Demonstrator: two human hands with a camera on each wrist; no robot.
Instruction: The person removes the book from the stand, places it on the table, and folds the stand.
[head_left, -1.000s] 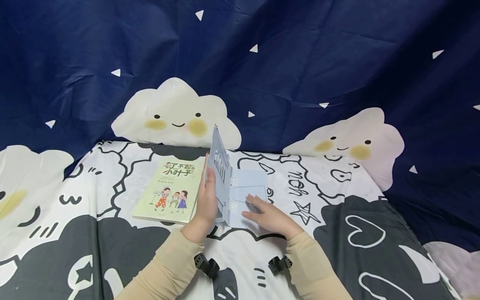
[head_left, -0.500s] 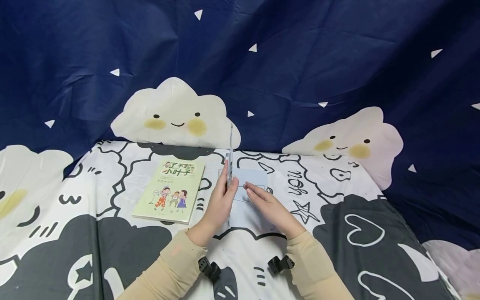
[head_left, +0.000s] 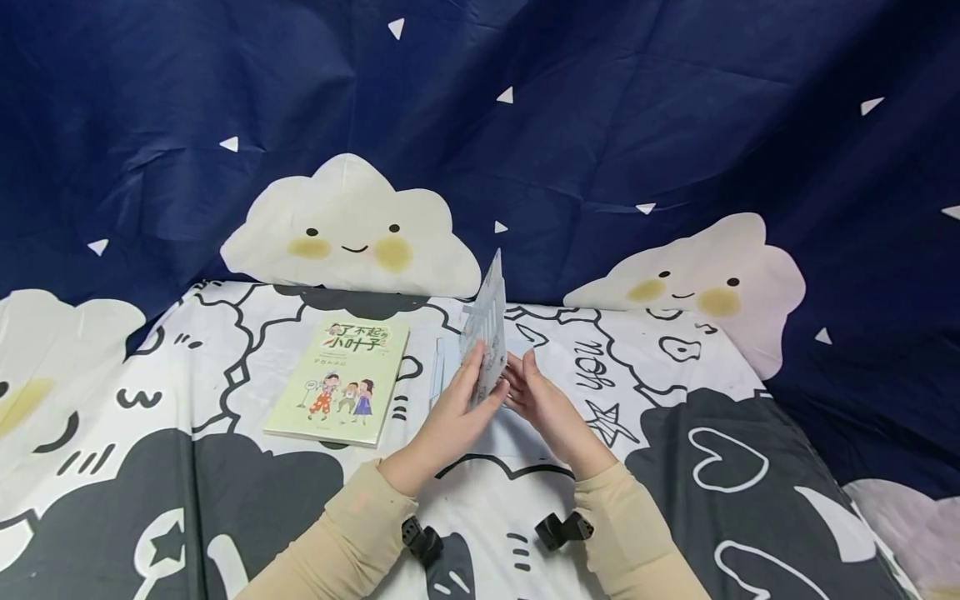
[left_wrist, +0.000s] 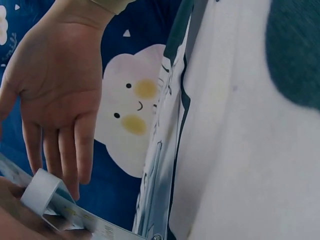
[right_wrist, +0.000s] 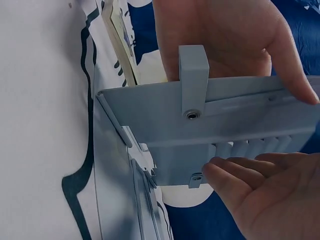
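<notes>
Gripping light-blue panel point(head_left: 491, 312) in left hand point(head_left: 450, 421), mid-frame; standing on edge, long axis pointing up-frame, tipped slightly right. Holding right hand point(head_left: 557, 412) just right, fingers loosely extended.

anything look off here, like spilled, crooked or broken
Nothing really stands out: no spill or damage shows. The blue stand's raised panel tilts, but the left hand is gripping it. The green book lies flat on the patterned cloth, only slightly angled.

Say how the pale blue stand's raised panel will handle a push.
The pale blue, slotted, metal-looking panel seems stiff, standing unbent. Meeting the flat blue base along one edge, it would probably swing rather than slide. Its smooth face may be slippery.
</notes>
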